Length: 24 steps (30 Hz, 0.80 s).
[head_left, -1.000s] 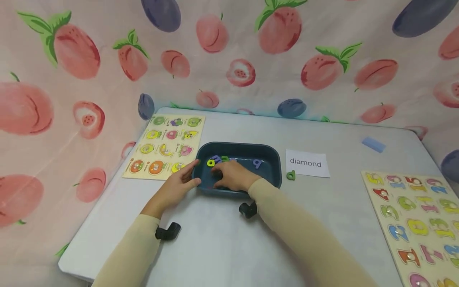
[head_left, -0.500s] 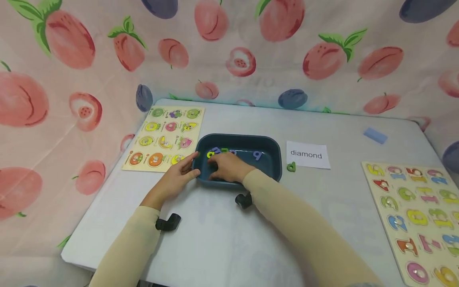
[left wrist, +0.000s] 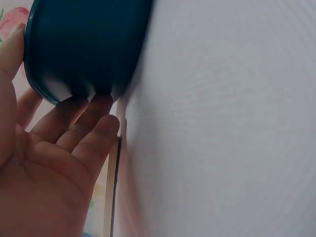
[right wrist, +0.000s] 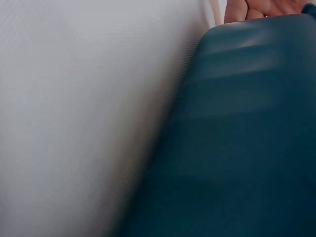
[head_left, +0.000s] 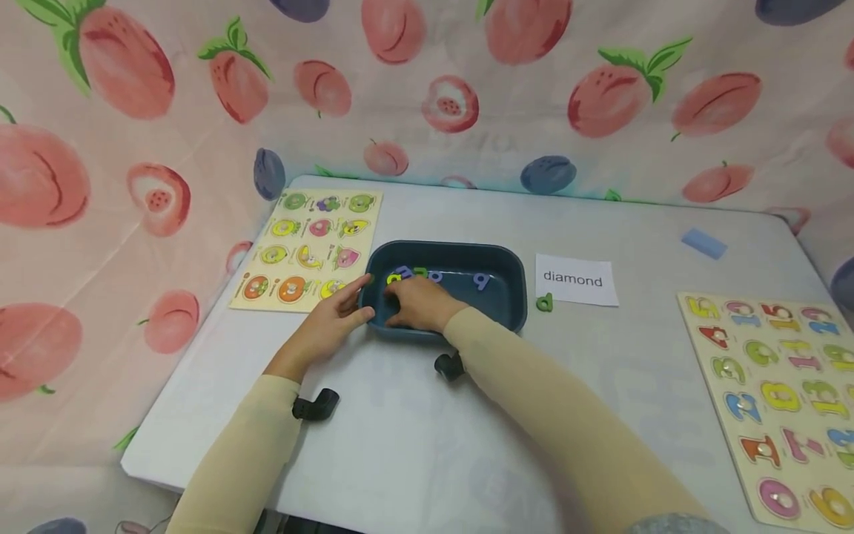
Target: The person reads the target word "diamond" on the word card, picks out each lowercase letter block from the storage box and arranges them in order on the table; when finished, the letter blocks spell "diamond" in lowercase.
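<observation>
Well inside the worktop's [head_left: 387,445] edges, a loosely spread left hand [head_left: 323,324] touches the tray [head_left: 450,256], seemingly steadying it; the right hand [head_left: 423,303] curves within, any grip hidden.

A white table [head_left: 400,445] bears tray [head_left: 460,256], card [head_left: 577,294], letter [head_left: 545,302], strip [head_left: 703,243], two boards [head_left: 305,241] [head_left: 754,378].

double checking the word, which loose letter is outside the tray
The green "d", on the table at the near left corner of the "diamond" card; the other visible loose letters are inside the dark tray.
</observation>
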Each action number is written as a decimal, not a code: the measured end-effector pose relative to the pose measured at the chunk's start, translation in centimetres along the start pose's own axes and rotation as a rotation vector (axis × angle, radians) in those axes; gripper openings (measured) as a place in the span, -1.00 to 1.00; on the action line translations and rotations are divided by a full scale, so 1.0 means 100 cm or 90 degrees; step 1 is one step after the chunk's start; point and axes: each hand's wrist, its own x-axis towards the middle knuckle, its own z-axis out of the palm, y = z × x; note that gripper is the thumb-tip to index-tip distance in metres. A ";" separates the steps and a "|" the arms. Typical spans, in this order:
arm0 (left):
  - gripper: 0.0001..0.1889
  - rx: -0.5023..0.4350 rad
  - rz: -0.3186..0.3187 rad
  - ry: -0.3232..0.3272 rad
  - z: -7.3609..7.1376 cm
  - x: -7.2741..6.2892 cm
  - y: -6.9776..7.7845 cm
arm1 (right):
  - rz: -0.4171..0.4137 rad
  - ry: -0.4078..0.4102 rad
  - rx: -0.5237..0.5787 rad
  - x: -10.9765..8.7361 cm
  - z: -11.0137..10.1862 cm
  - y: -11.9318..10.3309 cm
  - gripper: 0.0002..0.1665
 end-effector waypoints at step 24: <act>-0.32 -0.006 -0.009 0.007 0.001 0.001 -0.001 | 0.014 0.043 0.056 -0.026 -0.017 0.044 -0.43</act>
